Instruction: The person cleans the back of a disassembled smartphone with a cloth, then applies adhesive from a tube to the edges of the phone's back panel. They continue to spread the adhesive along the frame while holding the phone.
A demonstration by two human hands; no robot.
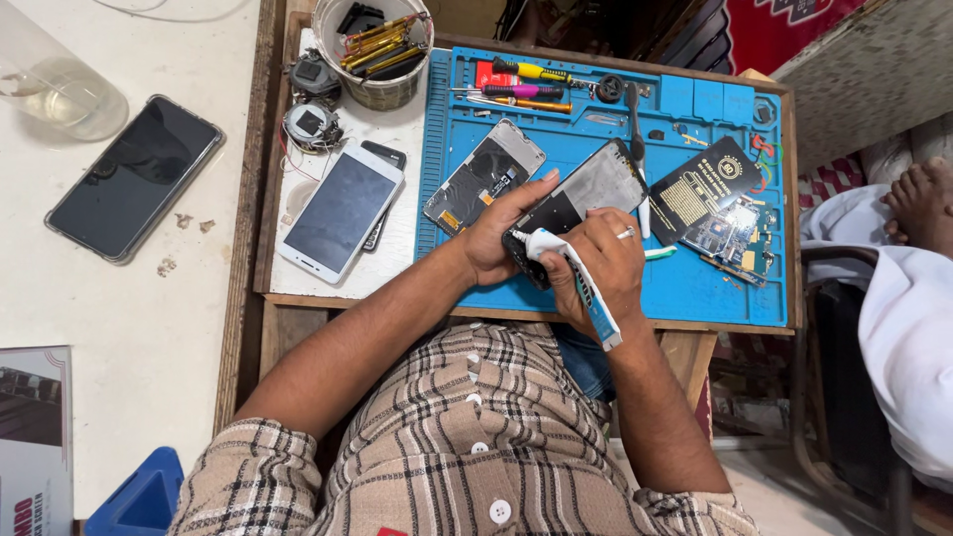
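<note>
A mat (695, 288) lies on the bench. A phone (340, 211) lies left of it. A cup (382, 87) stands behind.

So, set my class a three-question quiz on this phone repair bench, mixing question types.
1. True or false: the right hand holds a white and blue tube.
2. What does the left hand grip?
A. the black phone frame
B. the white phone
C. a glass
3. What colour is the work mat?

Key: 1 true; 2 A; 3 blue.
</note>
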